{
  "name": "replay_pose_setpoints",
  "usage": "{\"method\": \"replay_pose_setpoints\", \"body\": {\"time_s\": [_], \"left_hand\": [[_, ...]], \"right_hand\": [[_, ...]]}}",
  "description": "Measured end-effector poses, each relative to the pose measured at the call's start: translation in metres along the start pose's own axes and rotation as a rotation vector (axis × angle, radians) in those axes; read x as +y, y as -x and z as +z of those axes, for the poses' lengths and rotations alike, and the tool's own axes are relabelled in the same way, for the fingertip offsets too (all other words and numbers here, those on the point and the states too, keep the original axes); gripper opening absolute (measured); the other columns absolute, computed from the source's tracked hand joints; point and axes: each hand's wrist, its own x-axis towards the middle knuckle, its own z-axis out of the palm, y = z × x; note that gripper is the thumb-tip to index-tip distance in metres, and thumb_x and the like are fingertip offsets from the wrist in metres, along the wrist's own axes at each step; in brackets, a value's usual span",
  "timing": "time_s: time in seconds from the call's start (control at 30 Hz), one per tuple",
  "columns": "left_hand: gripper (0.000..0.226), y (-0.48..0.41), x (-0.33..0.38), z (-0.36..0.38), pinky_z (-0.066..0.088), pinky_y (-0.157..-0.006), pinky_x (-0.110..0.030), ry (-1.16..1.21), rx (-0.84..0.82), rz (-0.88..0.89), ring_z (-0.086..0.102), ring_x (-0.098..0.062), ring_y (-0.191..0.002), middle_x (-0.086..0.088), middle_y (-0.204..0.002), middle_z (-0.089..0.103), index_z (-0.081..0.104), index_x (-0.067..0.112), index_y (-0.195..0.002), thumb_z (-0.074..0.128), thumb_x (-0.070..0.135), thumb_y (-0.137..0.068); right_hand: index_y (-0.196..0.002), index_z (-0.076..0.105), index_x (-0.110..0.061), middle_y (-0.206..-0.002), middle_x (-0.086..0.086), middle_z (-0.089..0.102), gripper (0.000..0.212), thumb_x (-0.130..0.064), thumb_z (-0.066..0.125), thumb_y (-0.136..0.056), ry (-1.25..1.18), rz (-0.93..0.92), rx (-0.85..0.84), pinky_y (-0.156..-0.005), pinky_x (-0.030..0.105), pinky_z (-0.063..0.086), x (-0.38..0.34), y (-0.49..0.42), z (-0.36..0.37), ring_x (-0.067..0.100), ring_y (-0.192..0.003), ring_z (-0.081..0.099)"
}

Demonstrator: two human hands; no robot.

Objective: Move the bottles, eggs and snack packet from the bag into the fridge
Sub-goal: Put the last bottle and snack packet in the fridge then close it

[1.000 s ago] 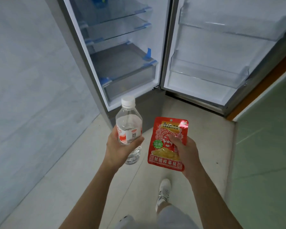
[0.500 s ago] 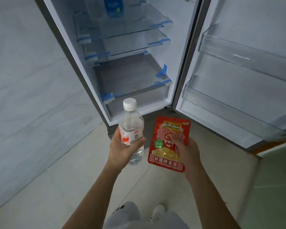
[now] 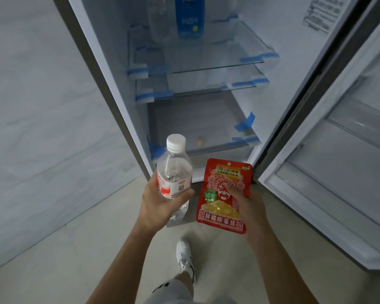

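Observation:
My left hand (image 3: 157,201) grips a clear water bottle (image 3: 173,170) with a white cap and a red-and-white label, held upright. Beside it my right hand (image 3: 248,205) holds a red snack packet (image 3: 223,194) by its right side, printed face toward me. Both are in front of the open fridge (image 3: 202,88), near its bottom edge. On the upper glass shelf (image 3: 217,58) stand a blue-labelled bottle (image 3: 188,18) and a clear bottle (image 3: 158,20). Something small and pale (image 3: 201,141) lies on the lowest shelf; I cannot tell what it is. No bag is in view.
The fridge door (image 3: 338,161) stands open to the right, with clear door bins. A pale marbled wall (image 3: 42,117) runs along the left. My white shoe (image 3: 183,253) is on the light tiled floor below my hands. Blue tape marks the shelf edges.
I have stepped closer to the fridge, which now looms larger and higher in view. Both hands keep the same grip on the bottle and the packet.

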Motion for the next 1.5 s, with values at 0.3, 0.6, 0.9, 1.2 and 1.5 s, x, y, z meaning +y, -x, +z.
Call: {"method": "replay_pose_setpoints", "body": {"time_s": [0.3,0.6,0.9,1.2,1.5], "left_hand": [[0.068,-0.103,0.007,-0.003,0.06,-0.082,-0.034,0.089,-0.04,0.017,0.071,-0.02,-0.096,0.002,-0.101,0.072,0.059,0.013,-0.116,0.077,0.051,-0.062],[0.071,-0.143,0.022,0.008,0.06,-0.084,-0.035,0.131,-0.041,0.023,0.071,-0.021,-0.099,0.003,-0.103,0.073,0.058,0.014,-0.119,0.078,0.051,-0.062],[0.063,-0.168,0.079,0.01,0.059,-0.083,-0.042,0.234,-0.164,0.085,0.069,-0.035,-0.096,-0.016,-0.1,0.07,0.06,0.003,-0.113,0.082,0.04,-0.068],[0.061,-0.217,0.137,0.01,0.058,-0.072,-0.032,0.264,-0.007,0.225,0.071,-0.028,-0.081,-0.014,-0.088,0.072,0.063,-0.002,-0.101,0.083,0.039,-0.061],[0.056,-0.296,0.157,0.035,0.058,-0.087,-0.036,0.202,0.056,0.223,0.071,-0.017,-0.098,-0.001,-0.104,0.074,0.061,0.018,-0.115,0.084,0.037,-0.067]], "right_hand": [[-0.107,0.066,-0.03,-0.088,-0.007,0.079,0.019,-0.033,0.072,-0.09,-0.002,-0.108,0.031,-0.058,0.031,0.061,-0.073,-0.071,0.033,0.019,-0.076,0.078],[-0.11,0.061,-0.033,-0.104,-0.004,0.075,0.025,-0.042,0.07,-0.088,0.051,-0.152,0.024,-0.083,0.047,0.061,-0.113,-0.107,0.037,0.023,-0.09,0.076],[-0.109,0.066,-0.029,-0.089,-0.004,0.079,0.024,-0.039,0.07,-0.087,-0.014,-0.233,-0.002,-0.061,0.033,0.061,-0.17,-0.116,0.021,0.021,-0.074,0.078],[-0.117,0.067,-0.026,-0.098,0.002,0.079,0.032,-0.038,0.073,-0.088,-0.015,-0.324,-0.03,-0.071,0.043,0.063,-0.226,-0.136,0.016,0.027,-0.081,0.078],[-0.112,0.067,-0.022,-0.095,0.005,0.078,0.032,-0.039,0.074,-0.086,0.054,-0.356,0.02,-0.077,0.049,0.062,-0.26,-0.176,0.027,0.028,-0.079,0.077]]}}
